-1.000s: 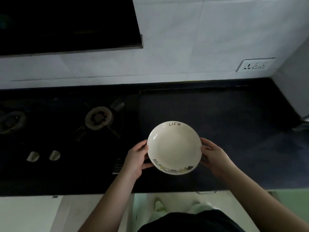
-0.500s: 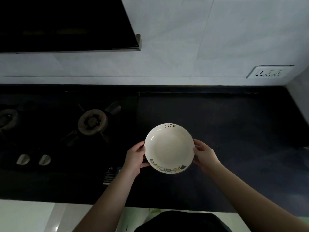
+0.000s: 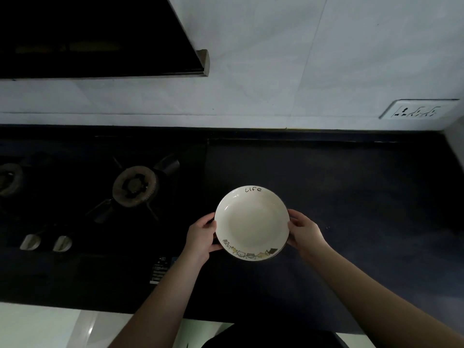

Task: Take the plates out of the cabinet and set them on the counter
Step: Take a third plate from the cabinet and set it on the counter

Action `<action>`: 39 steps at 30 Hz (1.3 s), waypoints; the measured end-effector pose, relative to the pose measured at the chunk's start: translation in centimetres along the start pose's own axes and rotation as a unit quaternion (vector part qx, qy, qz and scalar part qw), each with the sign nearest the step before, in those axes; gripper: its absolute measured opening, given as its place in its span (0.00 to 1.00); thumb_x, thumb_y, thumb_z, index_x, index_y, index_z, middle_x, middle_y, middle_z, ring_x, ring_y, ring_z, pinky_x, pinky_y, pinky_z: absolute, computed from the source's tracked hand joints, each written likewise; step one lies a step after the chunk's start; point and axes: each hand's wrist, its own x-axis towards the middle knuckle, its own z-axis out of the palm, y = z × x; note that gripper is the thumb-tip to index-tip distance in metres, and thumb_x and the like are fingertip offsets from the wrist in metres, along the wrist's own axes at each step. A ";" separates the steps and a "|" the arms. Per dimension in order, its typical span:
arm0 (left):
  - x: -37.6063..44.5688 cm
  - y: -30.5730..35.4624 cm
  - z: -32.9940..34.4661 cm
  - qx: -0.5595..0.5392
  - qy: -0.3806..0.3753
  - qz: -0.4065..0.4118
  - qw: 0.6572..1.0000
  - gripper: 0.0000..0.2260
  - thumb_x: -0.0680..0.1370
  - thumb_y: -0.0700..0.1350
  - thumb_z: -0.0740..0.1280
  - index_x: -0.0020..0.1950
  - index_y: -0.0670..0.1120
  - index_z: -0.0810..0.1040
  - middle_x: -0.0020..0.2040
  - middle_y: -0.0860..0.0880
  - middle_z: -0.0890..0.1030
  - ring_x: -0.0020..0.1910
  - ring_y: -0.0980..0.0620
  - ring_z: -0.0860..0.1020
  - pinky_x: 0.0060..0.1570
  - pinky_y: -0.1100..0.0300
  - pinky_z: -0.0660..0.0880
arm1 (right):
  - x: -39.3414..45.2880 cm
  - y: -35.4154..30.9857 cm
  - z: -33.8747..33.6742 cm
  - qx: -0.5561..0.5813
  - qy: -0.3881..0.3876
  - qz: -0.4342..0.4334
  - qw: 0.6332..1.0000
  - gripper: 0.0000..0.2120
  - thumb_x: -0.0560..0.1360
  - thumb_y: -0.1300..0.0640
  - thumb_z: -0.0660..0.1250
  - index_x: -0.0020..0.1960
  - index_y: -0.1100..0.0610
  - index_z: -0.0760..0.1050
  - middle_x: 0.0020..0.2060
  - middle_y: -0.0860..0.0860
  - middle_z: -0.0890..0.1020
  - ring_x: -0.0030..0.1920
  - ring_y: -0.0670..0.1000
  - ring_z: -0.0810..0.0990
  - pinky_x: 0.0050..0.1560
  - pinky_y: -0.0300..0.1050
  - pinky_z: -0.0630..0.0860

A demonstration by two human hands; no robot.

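A cream plate (image 3: 251, 223) with the word "life" on its far rim and small drawings on its near rim is level over the dark counter (image 3: 351, 197). My left hand (image 3: 202, 238) grips its left edge with the thumb on the rim. On the opposite edge, my right hand (image 3: 305, 232) holds the plate the same way. Whether the plate touches the counter I cannot tell. The cabinet is out of view.
A black gas hob (image 3: 100, 197) with a burner (image 3: 135, 185) and two knobs (image 3: 46, 242) lies to the left of the plate. A dark range hood (image 3: 100, 38) hangs above it. White wall tiles with a socket (image 3: 418, 110) stand behind the counter.
The view has tilted up and the plate with both hands sits slightly farther in over the counter. The grip on the plate is the same.
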 end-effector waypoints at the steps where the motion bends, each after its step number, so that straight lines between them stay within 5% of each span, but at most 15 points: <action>1: 0.1 0.0 0.0 0.001 0.001 -0.002 1.000 0.14 0.82 0.40 0.63 0.66 0.53 0.77 0.64 0.48 0.78 0.59 0.47 0.79 0.42 0.45 0.83 | 0.1 0.0 0.1 0.001 -0.001 0.002 1.000 0.14 0.80 0.64 0.62 0.60 0.49 0.78 0.50 0.48 0.85 0.46 0.49 0.85 0.38 0.43 0.81; 8: 0.7 0.1 0.0 0.015 0.012 -0.004 1.000 0.15 0.82 0.40 0.63 0.68 0.51 0.76 0.66 0.46 0.77 0.61 0.45 0.78 0.49 0.40 0.81 | 0.8 0.2 0.3 0.003 -0.002 0.010 1.000 0.14 0.80 0.63 0.62 0.55 0.45 0.79 0.45 0.45 0.86 0.42 0.46 0.86 0.35 0.41 0.81; 16: 0.9 0.0 -0.1 0.039 0.032 0.007 0.999 0.15 0.82 0.40 0.64 0.67 0.51 0.76 0.67 0.46 0.76 0.64 0.44 0.75 0.40 0.49 0.82 | 1.1 0.3 0.6 -0.008 -0.002 0.001 1.000 0.14 0.80 0.62 0.62 0.58 0.46 0.78 0.48 0.46 0.85 0.43 0.47 0.85 0.35 0.41 0.81; 24: 1.5 0.0 -0.8 0.121 0.034 0.073 0.989 0.16 0.82 0.40 0.62 0.69 0.48 0.73 0.62 0.46 0.76 0.50 0.55 0.77 0.38 0.55 0.81 | 1.2 0.2 1.5 -0.039 0.007 -0.018 0.999 0.14 0.79 0.60 0.63 0.63 0.49 0.76 0.53 0.47 0.83 0.50 0.50 0.83 0.47 0.50 0.83; 29: 1.3 -0.7 -0.9 0.155 0.031 0.096 0.983 0.17 0.82 0.40 0.62 0.71 0.47 0.72 0.63 0.46 0.77 0.54 0.50 0.78 0.40 0.55 0.82 | 1.2 0.7 1.3 -0.065 0.019 -0.025 0.997 0.15 0.79 0.61 0.63 0.63 0.49 0.76 0.52 0.46 0.83 0.50 0.49 0.83 0.44 0.48 0.83; 36: 1.1 -1.1 -1.7 0.114 0.064 0.122 0.984 0.16 0.82 0.47 0.65 0.69 0.48 0.73 0.58 0.50 0.78 0.50 0.55 0.79 0.35 0.61 0.80 | 0.7 0.3 0.8 -0.066 0.065 -0.031 0.995 0.15 0.80 0.58 0.61 0.66 0.55 0.74 0.55 0.51 0.81 0.50 0.50 0.81 0.46 0.46 0.81; 39: 0.8 -0.8 -3.1 0.186 0.103 0.188 0.959 0.15 0.81 0.49 0.64 0.68 0.50 0.73 0.59 0.48 0.80 0.47 0.58 0.79 0.34 0.66 0.78 | -0.2 -0.2 0.1 -0.117 0.090 -0.057 0.987 0.15 0.80 0.55 0.61 0.66 0.53 0.74 0.50 0.49 0.81 0.48 0.48 0.81 0.51 0.49 0.80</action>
